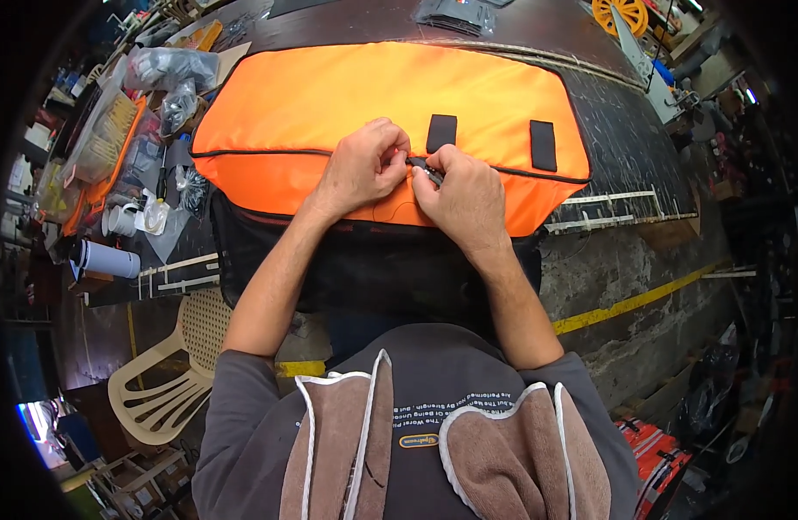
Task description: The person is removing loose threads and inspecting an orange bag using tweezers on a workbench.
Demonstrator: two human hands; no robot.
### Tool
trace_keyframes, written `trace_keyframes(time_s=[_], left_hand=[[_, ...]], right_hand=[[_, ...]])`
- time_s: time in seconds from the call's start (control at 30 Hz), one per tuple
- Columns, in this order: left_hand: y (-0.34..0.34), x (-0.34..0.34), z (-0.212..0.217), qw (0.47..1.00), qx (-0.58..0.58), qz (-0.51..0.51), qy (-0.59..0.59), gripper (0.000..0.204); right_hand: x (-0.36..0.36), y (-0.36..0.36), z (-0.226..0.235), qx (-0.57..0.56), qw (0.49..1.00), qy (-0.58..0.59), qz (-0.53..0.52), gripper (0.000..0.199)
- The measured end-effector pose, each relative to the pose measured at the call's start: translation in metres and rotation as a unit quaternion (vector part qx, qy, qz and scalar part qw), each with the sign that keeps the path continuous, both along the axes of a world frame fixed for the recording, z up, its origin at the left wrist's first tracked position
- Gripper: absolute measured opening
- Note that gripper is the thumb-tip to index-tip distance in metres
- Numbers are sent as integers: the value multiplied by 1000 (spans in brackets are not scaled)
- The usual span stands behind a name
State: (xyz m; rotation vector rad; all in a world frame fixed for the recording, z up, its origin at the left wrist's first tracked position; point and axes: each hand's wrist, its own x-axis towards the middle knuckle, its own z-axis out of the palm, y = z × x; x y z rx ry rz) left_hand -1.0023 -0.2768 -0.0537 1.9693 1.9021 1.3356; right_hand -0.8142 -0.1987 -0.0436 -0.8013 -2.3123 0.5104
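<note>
A large orange fabric bag with black edging lies across the dark table in front of me. Along its near side runs a black seam strip, and two black fabric tabs sit on its top, one tab just beyond my fingers. My left hand is closed in a pinch at this strip; what its fingertips grip is too small to name. Close beside it, my right hand is closed round a small dark metal tool, its kind partly hidden. A thin dark thread loops over the orange side below my hands.
At left, the table holds plastic bags, a clear bin, white cups and a white tumbler. A beige plastic chair stands below. Black fabric hangs off the near edge. Metre-like strips lie at right.
</note>
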Motion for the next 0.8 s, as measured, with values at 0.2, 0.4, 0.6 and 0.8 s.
trace_keyframes(time_s=[0.2, 0.4, 0.6, 0.8], left_hand=[[0, 3, 1, 999, 19, -1, -30, 8], [-22, 19, 13, 987, 119, 99, -40, 8], [-29, 62, -17, 981, 62, 177, 55, 7], [-17, 68, -36, 958, 85, 241, 133, 13]], right_hand=[[1, 3, -7, 7, 1000, 10, 18, 23], [35, 40, 18, 147, 987, 39, 61, 39], [45, 77, 11, 138, 981, -63, 124, 24], [59, 78, 12, 149, 975, 12, 163, 16]])
